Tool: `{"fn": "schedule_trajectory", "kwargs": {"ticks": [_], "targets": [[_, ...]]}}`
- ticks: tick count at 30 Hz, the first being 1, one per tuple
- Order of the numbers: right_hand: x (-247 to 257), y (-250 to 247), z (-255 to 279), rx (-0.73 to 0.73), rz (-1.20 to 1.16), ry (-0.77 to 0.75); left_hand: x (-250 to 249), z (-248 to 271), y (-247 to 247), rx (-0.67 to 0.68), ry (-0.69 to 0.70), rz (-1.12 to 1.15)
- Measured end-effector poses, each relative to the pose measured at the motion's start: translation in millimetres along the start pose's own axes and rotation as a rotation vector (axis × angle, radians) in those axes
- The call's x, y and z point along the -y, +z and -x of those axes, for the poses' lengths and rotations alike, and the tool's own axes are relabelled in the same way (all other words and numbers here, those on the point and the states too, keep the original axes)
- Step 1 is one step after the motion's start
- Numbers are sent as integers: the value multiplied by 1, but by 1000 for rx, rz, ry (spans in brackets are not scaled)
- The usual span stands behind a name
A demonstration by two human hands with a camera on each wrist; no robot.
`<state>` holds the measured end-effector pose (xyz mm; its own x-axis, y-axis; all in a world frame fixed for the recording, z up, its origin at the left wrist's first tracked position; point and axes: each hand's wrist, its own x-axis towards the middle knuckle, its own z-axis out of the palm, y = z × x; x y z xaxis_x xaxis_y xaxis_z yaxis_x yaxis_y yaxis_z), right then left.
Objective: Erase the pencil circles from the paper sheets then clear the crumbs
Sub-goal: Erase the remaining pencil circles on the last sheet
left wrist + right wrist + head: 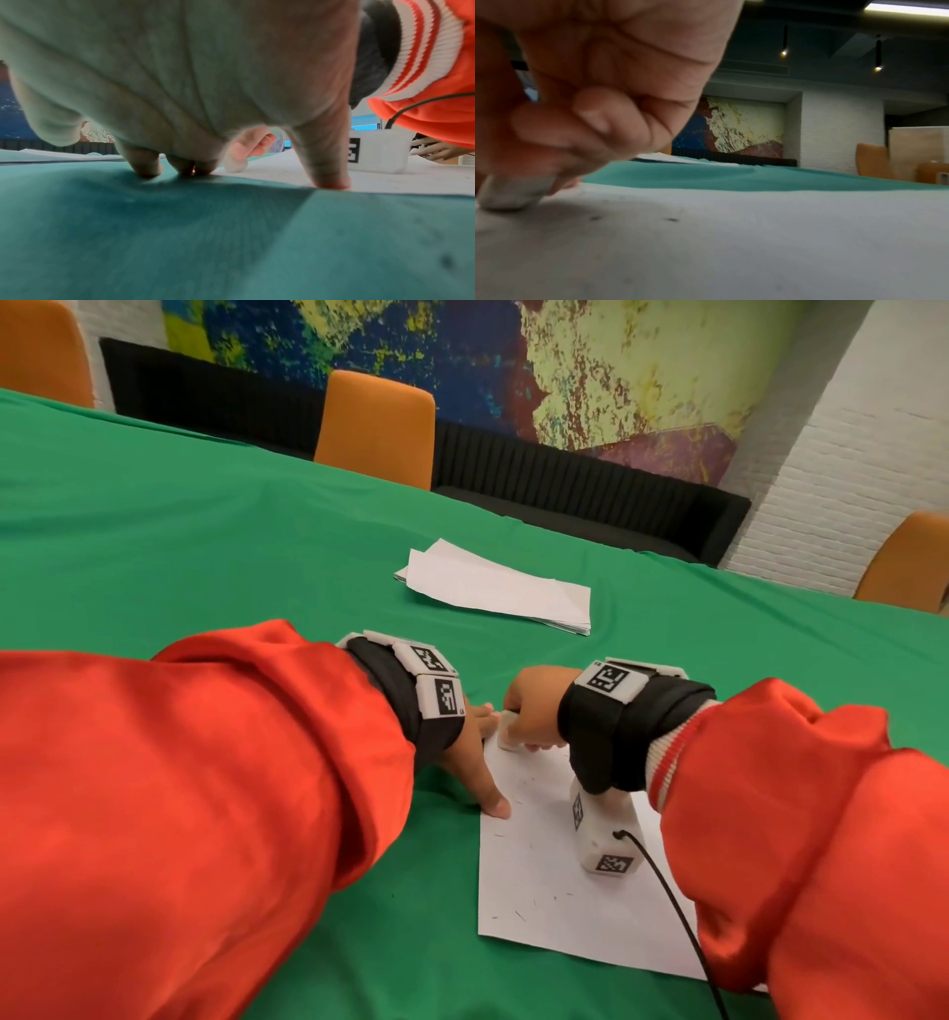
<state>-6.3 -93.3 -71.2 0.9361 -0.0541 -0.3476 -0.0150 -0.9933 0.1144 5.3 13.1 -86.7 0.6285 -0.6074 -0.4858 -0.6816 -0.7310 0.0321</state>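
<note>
A white paper sheet [544, 875] lies on the green cloth in front of me, dotted with dark eraser crumbs [518, 914]. My right hand [529, 706] grips a white eraser [508, 734] and presses its tip onto the sheet's far left corner. The eraser [513, 192] shows under curled fingers in the right wrist view, with crumbs [672, 219] nearby. My left hand [477, 752] is spread flat, its thumb [331, 178] pinning the sheet's left edge and the other fingers [146, 164] on the cloth. No pencil circle is visible.
A stack of white sheets [493, 588] lies farther back on the green table [205, 546]. Orange chairs [377, 428] stand along the far edge and one at the right [909, 567]. A black cable [672, 896] runs from my right wrist camera across the sheet.
</note>
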Motion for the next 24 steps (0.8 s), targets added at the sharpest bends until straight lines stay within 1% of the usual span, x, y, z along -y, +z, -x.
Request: {"fn": "schedule_trajectory", "kwargs": {"ticks": [3, 7, 10, 13, 15, 19, 24], "targets": [[5, -2, 1, 33, -8, -33, -1, 3, -3, -30, 54, 15], [-6, -7, -7, -21, -8, 28, 1, -6, 2, 22, -47, -59], [-7, -8, -11, -22, -13, 47, 2, -8, 3, 4, -43, -31], [-3, -8, -9, 28, -55, 21, 4, -11, 4, 11, -43, -24], [-1, -10, -10, 50, -42, 34, 4, -12, 4, 14, -53, -21], [-4, -12, -17, -1, 68, 94, 3, -11, 5, -9, -68, 1], [0, -11, -20, 21, 27, 38, 3, -9, 4, -17, -76, -30]]}}
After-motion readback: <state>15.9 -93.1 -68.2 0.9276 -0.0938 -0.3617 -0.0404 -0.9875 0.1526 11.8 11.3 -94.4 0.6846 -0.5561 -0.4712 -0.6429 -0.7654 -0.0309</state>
